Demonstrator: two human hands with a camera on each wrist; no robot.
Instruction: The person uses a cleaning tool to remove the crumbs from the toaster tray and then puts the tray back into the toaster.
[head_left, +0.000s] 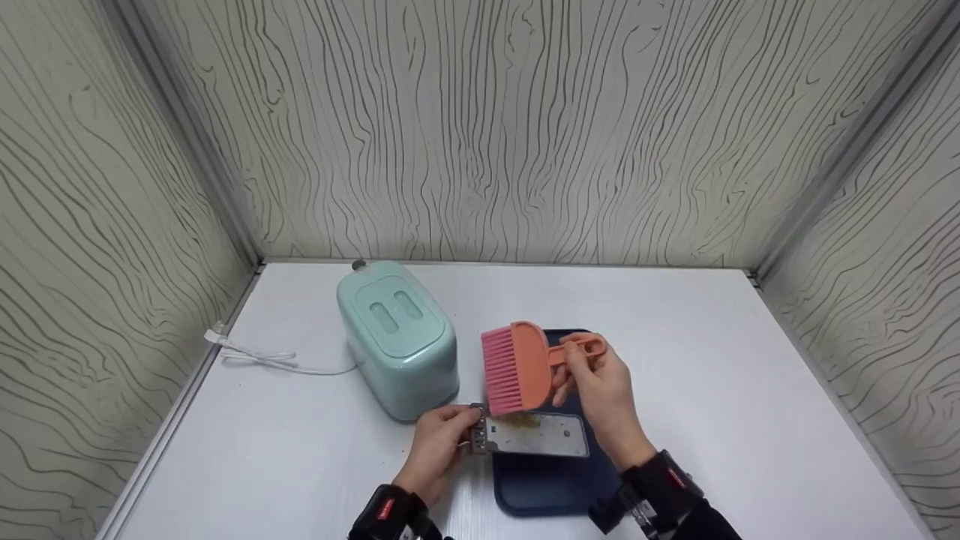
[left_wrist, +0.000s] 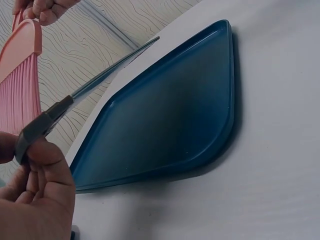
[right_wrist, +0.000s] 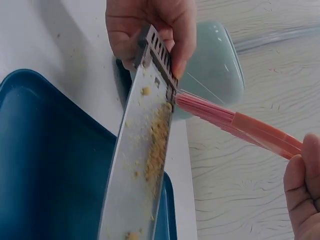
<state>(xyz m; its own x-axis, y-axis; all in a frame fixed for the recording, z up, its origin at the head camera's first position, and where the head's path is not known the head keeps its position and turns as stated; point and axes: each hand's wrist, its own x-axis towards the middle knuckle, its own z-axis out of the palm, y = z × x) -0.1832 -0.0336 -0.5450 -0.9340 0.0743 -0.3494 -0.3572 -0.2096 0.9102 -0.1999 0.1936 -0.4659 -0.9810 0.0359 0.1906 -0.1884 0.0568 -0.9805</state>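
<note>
My left hand (head_left: pixel 441 442) pinches the grey slotted end of a metal crumb tray (head_left: pixel 544 442), held tilted above a dark blue tray (head_left: pixel 540 499). Yellowish crumbs (right_wrist: pixel 157 142) lie along one side of the crumb tray in the right wrist view. In my right hand (head_left: pixel 604 390) is the handle of an orange brush (head_left: pixel 534 364) with pink bristles (right_wrist: pixel 205 111). The bristle tips are at the crumb tray's slotted end; whether they touch it I cannot tell. A mint-green toaster (head_left: pixel 405 337) with a lid on top stands just beyond my left hand.
A white power cord (head_left: pixel 274 360) runs from the toaster to a plug at the table's left side. Patterned panels (head_left: pixel 480 135) enclose the white table (head_left: pixel 712 360) at the back and sides. Small specks lie on the table beside the blue tray.
</note>
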